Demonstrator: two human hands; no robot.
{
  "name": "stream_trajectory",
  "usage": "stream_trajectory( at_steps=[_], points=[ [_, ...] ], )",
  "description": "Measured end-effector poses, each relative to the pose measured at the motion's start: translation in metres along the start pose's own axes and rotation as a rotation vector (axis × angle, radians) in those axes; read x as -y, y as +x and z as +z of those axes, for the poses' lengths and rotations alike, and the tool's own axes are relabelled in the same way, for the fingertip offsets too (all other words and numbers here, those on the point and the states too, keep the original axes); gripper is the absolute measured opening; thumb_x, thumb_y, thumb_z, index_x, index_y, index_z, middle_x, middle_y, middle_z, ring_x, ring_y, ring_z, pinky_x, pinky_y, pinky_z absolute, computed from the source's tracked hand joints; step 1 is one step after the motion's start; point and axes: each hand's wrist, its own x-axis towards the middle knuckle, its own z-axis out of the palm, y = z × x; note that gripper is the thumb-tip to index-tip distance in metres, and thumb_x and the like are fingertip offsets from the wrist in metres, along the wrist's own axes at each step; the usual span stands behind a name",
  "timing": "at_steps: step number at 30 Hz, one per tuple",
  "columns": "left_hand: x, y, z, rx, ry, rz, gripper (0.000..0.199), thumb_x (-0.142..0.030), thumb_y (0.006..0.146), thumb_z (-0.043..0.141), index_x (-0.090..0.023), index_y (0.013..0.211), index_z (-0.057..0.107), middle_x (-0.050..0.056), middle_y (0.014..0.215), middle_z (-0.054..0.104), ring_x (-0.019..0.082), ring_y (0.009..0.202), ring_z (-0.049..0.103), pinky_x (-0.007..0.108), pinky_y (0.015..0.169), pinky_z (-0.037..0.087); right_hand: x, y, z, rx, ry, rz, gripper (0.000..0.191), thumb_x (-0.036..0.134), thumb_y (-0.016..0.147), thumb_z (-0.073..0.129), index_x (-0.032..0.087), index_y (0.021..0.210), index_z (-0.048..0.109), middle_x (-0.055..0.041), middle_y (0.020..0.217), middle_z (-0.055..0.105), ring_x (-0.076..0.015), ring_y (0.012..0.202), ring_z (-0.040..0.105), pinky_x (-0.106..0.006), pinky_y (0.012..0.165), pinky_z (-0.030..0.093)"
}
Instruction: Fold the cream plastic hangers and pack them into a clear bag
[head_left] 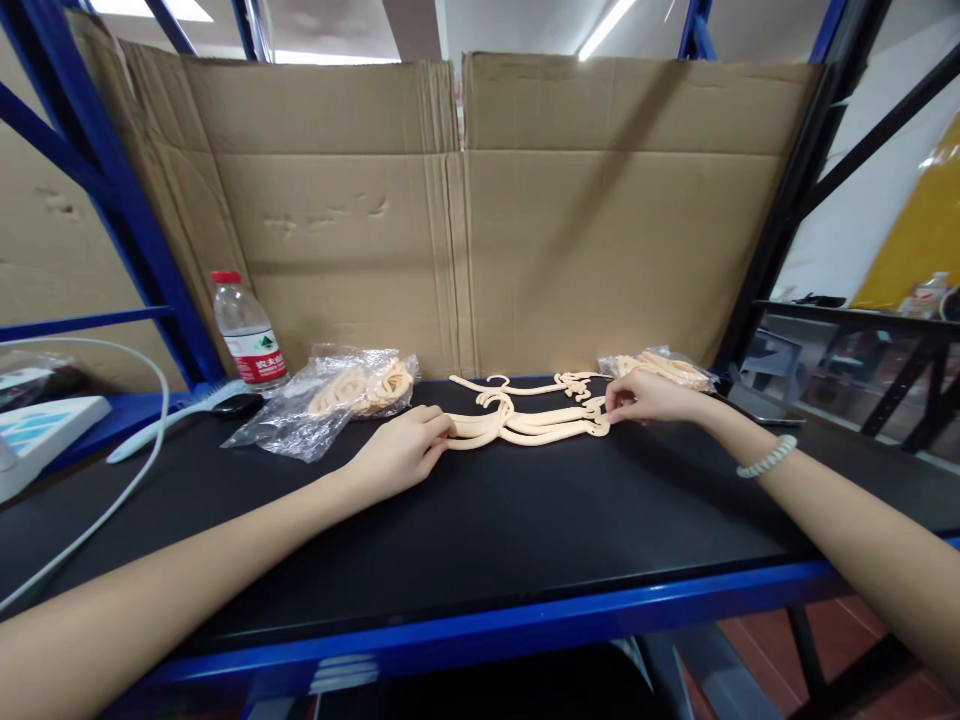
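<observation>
Several cream-coloured clothes hangers [547,430] lie together in a stack on the black tabletop, their hooks bunched near the middle. My left hand [401,450] is closed around the left ends of the stack. At the right ends, my right hand [645,397] pinches with thumb and fingers; a hanger tip touches it, though the exact grip is partly hidden. Just behind the stack lies another cream hanger [525,388], with small hook-shaped pieces at its right end.
A clear plastic bag [300,405] with cream pieces lies to the left, beside a red-capped water bottle [251,335]. A second bag [660,368] sits behind my right hand. Further left are a light-blue-handled brush [172,420] and a white cable [142,480]. Cardboard [337,220] walls the back.
</observation>
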Motion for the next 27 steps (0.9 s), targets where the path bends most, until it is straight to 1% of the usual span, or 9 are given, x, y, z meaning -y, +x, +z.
stream_trajectory(
  at_steps=[6, 8, 12, 15, 20, 24, 27],
  points=[
    [-0.002, -0.001, 0.0, -0.01, 0.009, 0.002, 0.016, -0.011, 0.083, 0.047, -0.017, 0.093, 0.057, 0.006, 0.093, 0.059, 0.021, 0.089, 0.057, 0.033, 0.078, 0.047, 0.0, 0.002, 0.002, -0.03, -0.092, 0.019, 0.019, 0.035, 0.075, 0.063, 0.016, 0.075, 0.063, -0.0019, 0.061, 0.061, -0.013, 0.044, 0.054, -0.024, 0.044, 0.039],
    [-0.003, 0.0, 0.0, -0.011, 0.013, 0.011, 0.016, -0.011, 0.082, 0.048, -0.017, 0.093, 0.058, 0.006, 0.094, 0.06, 0.021, 0.09, 0.057, 0.033, 0.079, 0.047, 0.003, 0.002, 0.003, -0.049, -0.137, -0.001, 0.015, 0.032, 0.075, 0.063, 0.016, 0.074, 0.064, -0.0024, 0.063, 0.063, -0.0142, 0.049, 0.057, -0.025, 0.048, 0.04],
    [-0.005, -0.001, 0.0, -0.04, -0.026, 0.026, 0.015, -0.013, 0.083, 0.047, -0.018, 0.092, 0.057, 0.006, 0.094, 0.06, 0.02, 0.09, 0.057, 0.032, 0.078, 0.048, 0.014, 0.0, 0.004, -0.07, -0.163, -0.066, 0.012, 0.029, 0.075, 0.063, 0.016, 0.073, 0.065, -0.004, 0.069, 0.066, -0.017, 0.063, 0.06, -0.025, 0.055, 0.041],
    [-0.005, -0.001, 0.003, -0.073, -0.075, 0.033, 0.012, -0.015, 0.085, 0.046, -0.018, 0.09, 0.057, 0.005, 0.092, 0.06, 0.019, 0.087, 0.058, 0.031, 0.076, 0.048, 0.026, -0.003, 0.005, -0.076, -0.151, -0.075, 0.01, 0.026, 0.075, 0.062, 0.016, 0.074, 0.064, -0.0041, 0.068, 0.066, -0.0164, 0.061, 0.059, -0.025, 0.055, 0.041],
    [-0.003, 0.0, 0.008, -0.13, -0.139, 0.049, 0.01, -0.015, 0.086, 0.047, -0.018, 0.089, 0.056, 0.005, 0.091, 0.059, 0.018, 0.084, 0.058, 0.029, 0.072, 0.047, 0.039, -0.004, 0.011, -0.166, -0.186, -0.122, 0.007, 0.021, 0.075, 0.059, 0.017, 0.075, 0.065, -0.0037, 0.07, 0.065, -0.0158, 0.061, 0.057, -0.025, 0.056, 0.041],
    [-0.002, 0.0, 0.011, -0.16, -0.136, 0.056, 0.011, -0.014, 0.086, 0.047, -0.018, 0.091, 0.056, 0.005, 0.091, 0.059, 0.017, 0.084, 0.058, 0.028, 0.072, 0.047, 0.043, -0.003, 0.016, -0.18, -0.178, -0.197, 0.006, 0.021, 0.076, 0.061, 0.017, 0.075, 0.065, -0.0032, 0.071, 0.064, -0.0152, 0.062, 0.056, -0.025, 0.056, 0.04],
    [-0.003, -0.001, 0.011, -0.15, -0.114, 0.053, 0.011, -0.014, 0.086, 0.047, -0.018, 0.091, 0.056, 0.005, 0.091, 0.059, 0.018, 0.085, 0.058, 0.028, 0.072, 0.046, 0.045, -0.003, 0.017, -0.16, -0.179, -0.247, 0.012, 0.028, 0.073, 0.069, 0.017, 0.074, 0.065, -0.0021, 0.069, 0.062, -0.014, 0.06, 0.053, -0.024, 0.053, 0.037]
  ],
)
